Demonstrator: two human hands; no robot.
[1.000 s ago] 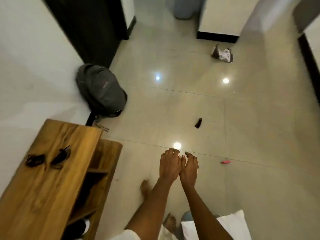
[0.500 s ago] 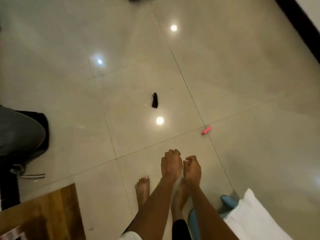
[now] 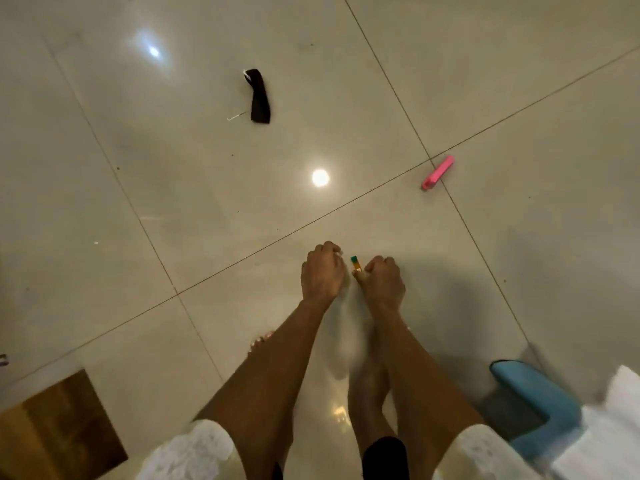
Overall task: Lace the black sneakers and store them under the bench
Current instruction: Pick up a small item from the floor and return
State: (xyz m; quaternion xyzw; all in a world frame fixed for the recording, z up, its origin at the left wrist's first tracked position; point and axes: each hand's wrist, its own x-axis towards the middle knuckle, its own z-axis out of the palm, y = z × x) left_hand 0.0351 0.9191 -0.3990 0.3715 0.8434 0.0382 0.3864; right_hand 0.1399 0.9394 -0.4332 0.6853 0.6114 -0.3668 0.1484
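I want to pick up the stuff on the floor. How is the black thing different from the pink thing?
The black thing is dark and looks like a flat, soft strip; the pink thing is bright and looks like a stiff little bar. The black thing lies further from the hands, to their left; the pink thing lies nearer, to their right, beside a tile line. The black thing looks bigger than the pink thing. Both lie loose on the shiny floor, untouched by either hand.

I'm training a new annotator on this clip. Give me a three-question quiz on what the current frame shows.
1. True or false: a black sneaker is in view.
2. Which lies nearer the hands: A) the black strap or B) the pink clip?
3. Fill in: the right hand pinches a small green-and-____ item.

Key: 1 false; 2 B; 3 orange. The left hand is curled, holding nothing visible.
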